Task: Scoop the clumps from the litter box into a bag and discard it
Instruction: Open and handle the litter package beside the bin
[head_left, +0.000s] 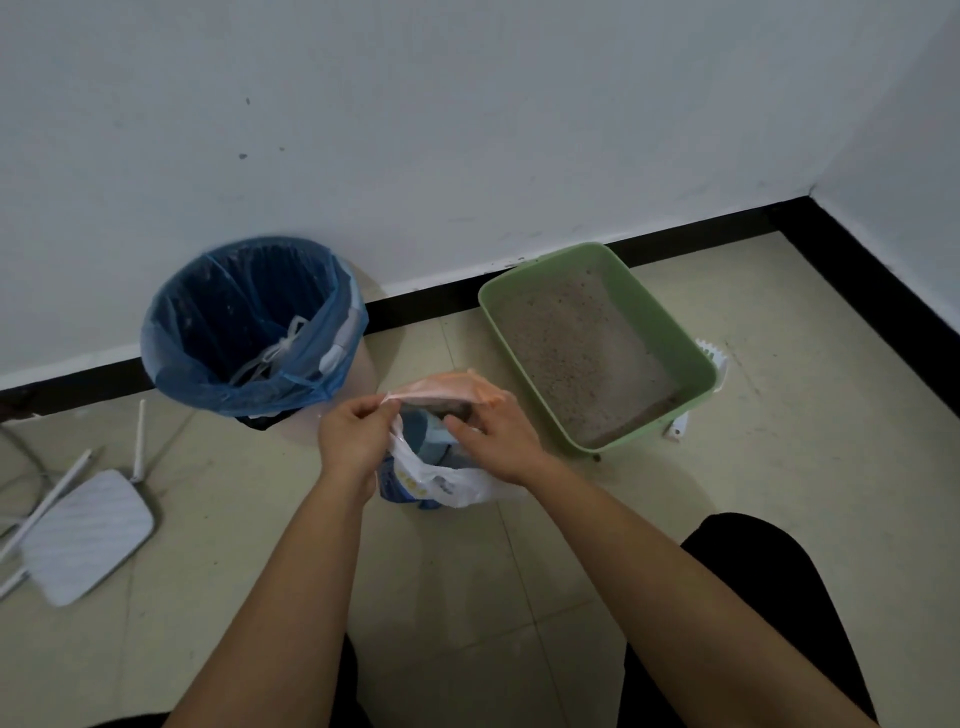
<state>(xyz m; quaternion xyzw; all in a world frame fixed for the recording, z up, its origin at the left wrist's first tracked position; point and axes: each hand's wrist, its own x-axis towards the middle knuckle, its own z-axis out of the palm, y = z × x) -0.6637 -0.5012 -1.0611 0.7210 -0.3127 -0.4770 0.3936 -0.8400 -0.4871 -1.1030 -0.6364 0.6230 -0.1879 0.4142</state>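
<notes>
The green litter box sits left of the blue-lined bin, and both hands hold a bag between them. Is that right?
Not quite: in the head view the green litter box sits right of the blue-lined bin, not left. The left hand and right hand do hold a bag between them.

Only the arms and legs of the person are in view. The left hand (351, 441) and the right hand (501, 436) are bare, and the left forearm (291, 587) and the right forearm (670, 582) are uncovered as far as the bottom edge. The right leg (769, 582) is covered with plain black cloth of a dull, even surface. The same black cloth shows on the left leg (357, 688) as a narrow strip. Trousers or shorts, I cannot tell.
</notes>
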